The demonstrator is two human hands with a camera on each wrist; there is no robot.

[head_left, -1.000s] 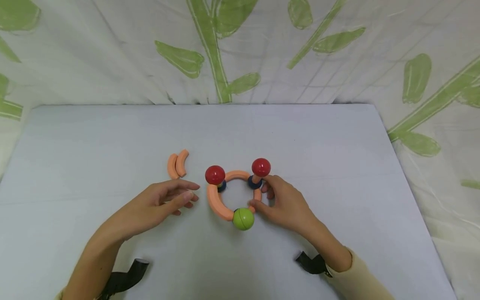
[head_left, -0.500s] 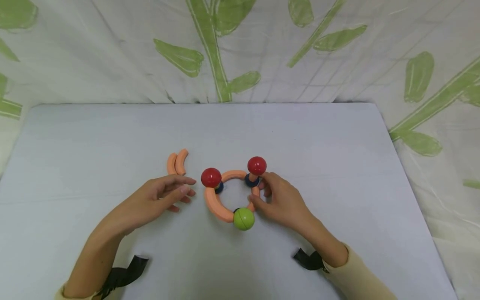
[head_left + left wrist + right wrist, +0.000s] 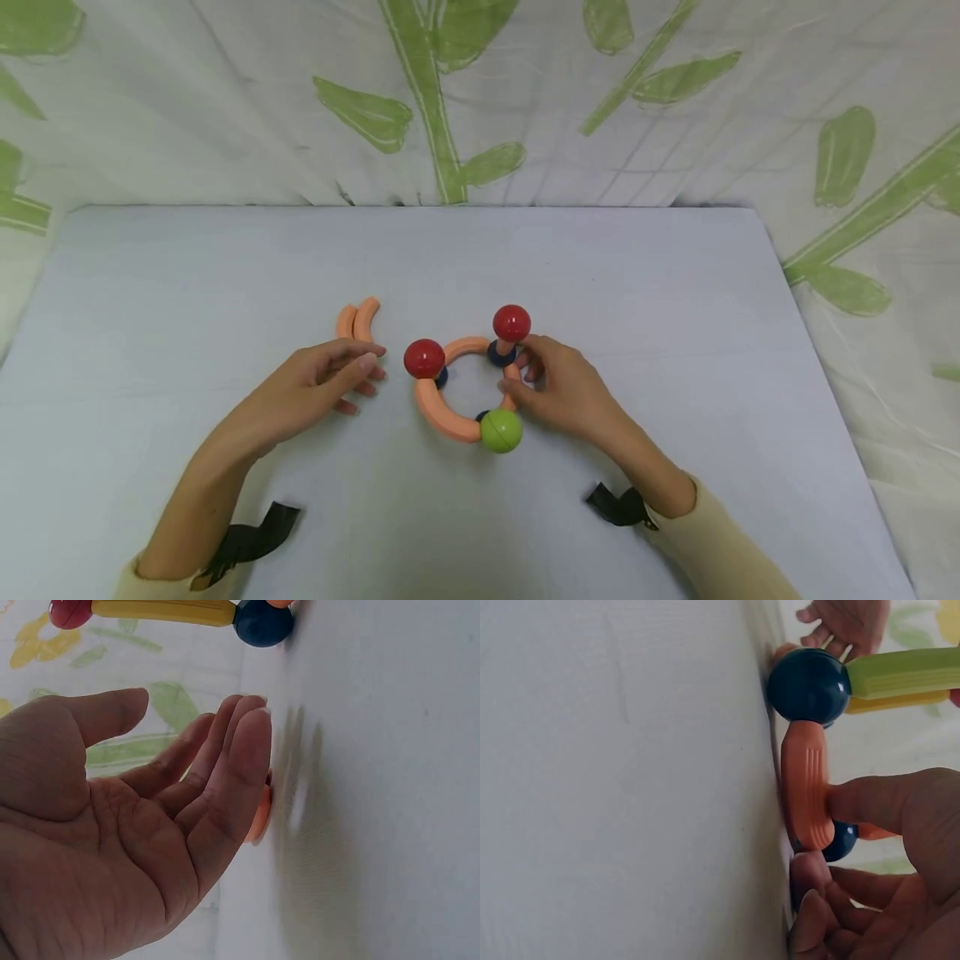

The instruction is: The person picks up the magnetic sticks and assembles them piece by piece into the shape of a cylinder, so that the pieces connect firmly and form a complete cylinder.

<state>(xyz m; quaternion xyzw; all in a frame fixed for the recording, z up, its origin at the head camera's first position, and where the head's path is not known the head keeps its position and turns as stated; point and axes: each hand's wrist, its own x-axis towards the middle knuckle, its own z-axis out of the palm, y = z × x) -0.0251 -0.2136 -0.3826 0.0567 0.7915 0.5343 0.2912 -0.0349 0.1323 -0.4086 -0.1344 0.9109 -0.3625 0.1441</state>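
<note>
The orange ring of curved toy segments (image 3: 442,412) lies flat near the middle of the pale table (image 3: 675,292), studded with a green ball (image 3: 501,431) on its near side and two red balls, one (image 3: 424,358) on its left and one (image 3: 512,322) at its far side, raised on short posts over dark blue balls. The right hand (image 3: 562,392) pinches the ring's right-hand segment between thumb and fingertips; the wrist view shows the thumb pressed on the orange arc. The left hand (image 3: 315,392) hovers just left of the ring, fingers loose, holding nothing. I'd judge the ring is being adjusted or completed; the next move would call for a steady hold while a piece seats. Beyond the left hand, two spare orange arcs (image 3: 357,321) lie side by side. Whether the ring's right side is fully joined is hidden by the right hand. Behind the table hangs a leaf-printed cloth (image 3: 480,100).
</note>
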